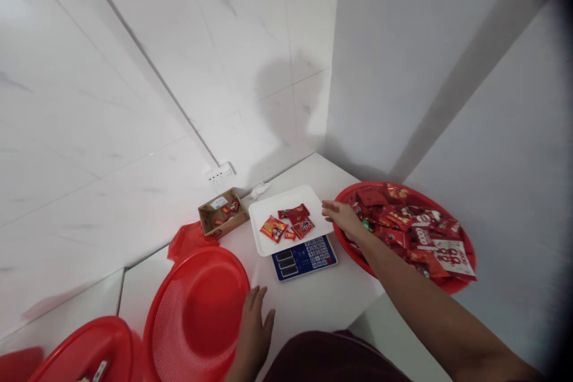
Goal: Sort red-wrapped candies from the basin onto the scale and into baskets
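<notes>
My right hand (344,218) reaches over the right edge of a white scale tray (264,215), fingers stretched out with nothing visible in them. On the tray lie several red packets (294,213) and a red-and-yellow packet (274,228). The blue digital scale (304,259) shows its keypad and dark displays in front of the tray. My left hand (256,329) is by the right rim of a red plastic basket (157,316), thumb and fingers apart, holding nothing. Whether it touches the rim I cannot tell.
To the right, a large red basket (470,250) is heaped with red packets. A small cardboard box (230,225) with a few packets stands by the wall, near a red plastic bag (190,242). Another red container (80,334) is at lower left. A power socket (219,174) is on the wall.
</notes>
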Tool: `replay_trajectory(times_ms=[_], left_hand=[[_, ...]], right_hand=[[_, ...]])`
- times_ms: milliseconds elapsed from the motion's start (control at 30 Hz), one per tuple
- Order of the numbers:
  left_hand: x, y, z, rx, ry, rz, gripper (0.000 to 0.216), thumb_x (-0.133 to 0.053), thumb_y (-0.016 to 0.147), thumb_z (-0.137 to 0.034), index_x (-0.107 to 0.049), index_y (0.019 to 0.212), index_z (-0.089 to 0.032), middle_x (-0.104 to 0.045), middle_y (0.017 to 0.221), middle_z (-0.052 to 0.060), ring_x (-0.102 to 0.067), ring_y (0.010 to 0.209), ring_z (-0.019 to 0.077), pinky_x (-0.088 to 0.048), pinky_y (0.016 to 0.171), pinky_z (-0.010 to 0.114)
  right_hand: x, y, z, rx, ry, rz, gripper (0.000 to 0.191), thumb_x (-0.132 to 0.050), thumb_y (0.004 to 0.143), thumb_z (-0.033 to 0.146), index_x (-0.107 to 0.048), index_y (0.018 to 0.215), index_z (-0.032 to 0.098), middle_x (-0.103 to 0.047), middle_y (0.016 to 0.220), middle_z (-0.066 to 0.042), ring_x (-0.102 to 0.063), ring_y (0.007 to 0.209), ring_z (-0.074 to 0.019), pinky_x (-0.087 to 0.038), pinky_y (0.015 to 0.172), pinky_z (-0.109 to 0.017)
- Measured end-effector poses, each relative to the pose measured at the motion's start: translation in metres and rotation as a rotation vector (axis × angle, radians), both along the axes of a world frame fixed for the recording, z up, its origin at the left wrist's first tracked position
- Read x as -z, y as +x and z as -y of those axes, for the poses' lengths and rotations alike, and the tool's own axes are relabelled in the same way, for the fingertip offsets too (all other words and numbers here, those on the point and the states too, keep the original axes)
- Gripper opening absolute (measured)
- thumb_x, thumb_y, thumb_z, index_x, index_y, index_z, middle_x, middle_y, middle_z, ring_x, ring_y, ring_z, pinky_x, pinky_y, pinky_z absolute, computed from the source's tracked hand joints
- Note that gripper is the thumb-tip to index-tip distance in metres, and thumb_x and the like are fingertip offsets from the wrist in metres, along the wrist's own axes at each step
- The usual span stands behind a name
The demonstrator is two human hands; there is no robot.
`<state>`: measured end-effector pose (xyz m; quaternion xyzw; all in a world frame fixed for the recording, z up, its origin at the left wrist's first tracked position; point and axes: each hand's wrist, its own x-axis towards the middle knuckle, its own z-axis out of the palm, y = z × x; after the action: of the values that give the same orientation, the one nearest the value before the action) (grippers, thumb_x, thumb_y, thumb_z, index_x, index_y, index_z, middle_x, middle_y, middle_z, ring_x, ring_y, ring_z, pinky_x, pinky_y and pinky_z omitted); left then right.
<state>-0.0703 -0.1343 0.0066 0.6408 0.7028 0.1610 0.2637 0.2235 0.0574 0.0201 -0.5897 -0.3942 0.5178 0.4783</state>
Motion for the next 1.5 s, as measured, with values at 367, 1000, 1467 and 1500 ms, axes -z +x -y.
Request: replay_trajectory(times_ms=[367,1000,1467,1500], left_hand=[[-0.007,-0.027,0.009,-0.084,-0.032,0.036,0.046,-0.043,0.078,-0.029,-0.049,0.120,-0.012,-0.048,0.130,0.015,-0.041,0.123,0.0255,-0.033,0.103,0.044],[0.014,-0.046,0.032,-0.132,-0.240,-0.081,0.064,-0.040,0.077,-0.025,-0.024,0.135,-0.005,-0.031,0.142,0.018,-0.025,0.132,0.0260,-0.023,0.108,0.037],[0.015,-0.049,0.035,-0.133,-0.275,-0.063,0.062,-0.040,0.078,-0.022,-0.026,0.135,-0.005,-0.030,0.143,0.018,-0.024,0.133,0.0259,-0.024,0.107,0.039],[0.015,-0.049,0.033,-0.125,-0.284,-0.067,0.062,-0.040,0.078,-0.022,-0.026,0.135,-0.005,-0.030,0.143,0.017,-0.024,0.133,0.0254,-0.024,0.107,0.038]], right_hand=[[0.014,0.024,0.059,-0.074,-0.021,0.283,0.026,-0.056,0.071,0.028,-0.066,0.093,0.018,-0.070,0.093,-0.007,-0.064,0.082,-0.0191,-0.051,0.071,-0.029],[0.051,-0.080,0.048,-0.427,0.050,1.148,0.057,-0.051,0.076,0.046,-0.042,0.128,0.024,-0.027,0.143,-0.013,-0.016,0.132,-0.0350,-0.019,0.097,-0.060],[0.055,-0.101,0.033,-0.456,0.088,1.261,0.048,-0.049,0.077,0.048,-0.050,0.119,0.025,-0.028,0.143,-0.013,-0.013,0.132,-0.0336,-0.008,0.097,-0.062],[0.054,-0.102,0.032,-0.455,0.104,1.258,0.044,-0.049,0.078,0.046,-0.053,0.116,0.024,-0.030,0.142,-0.013,-0.013,0.132,-0.0328,-0.008,0.098,-0.061]])
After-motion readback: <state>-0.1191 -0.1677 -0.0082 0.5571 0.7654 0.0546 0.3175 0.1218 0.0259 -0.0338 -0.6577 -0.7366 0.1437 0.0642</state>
